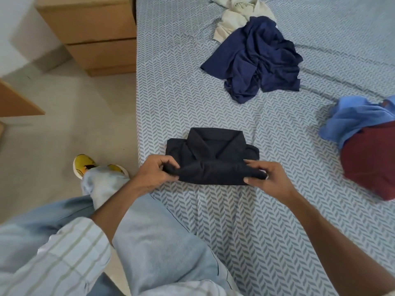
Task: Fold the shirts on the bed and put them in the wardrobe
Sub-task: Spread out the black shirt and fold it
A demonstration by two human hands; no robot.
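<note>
Four loose shirts lie on the bed (pixel 267 221) beyond the folding spot: a cream shirt (pixel 233 18) at the far end, a crumpled navy shirt (pixel 256 58) overlapping its near edge, and at the right edge a light blue shirt (pixel 354 118) bunched on top of a maroon shirt (pixel 369 161). None of them touches the black shirt (pixel 211 154), and the patterned sheet between them is bare. Left of the bed, on the floor, stands a wooden drawer unit (pixel 94 33), close against the mattress side; a yellow shoe (pixel 84 165) (the person's own foot) shows below it beside the bed's edge.

The black shirt rests on the near part of the bed, collar up and facing away, already folded into a compact rectangle. The left hand (pixel 154 174) pinches the near left corner of its bottom fold, thumb on top and fingers curled round the cloth. The right hand (pixel 265 178) grips the near right corner the same way, fingers bent over the fold's edge. Both hold that bottom flap slightly raised over the shirt's lower part.

No wardrobe interior is in view.
</note>
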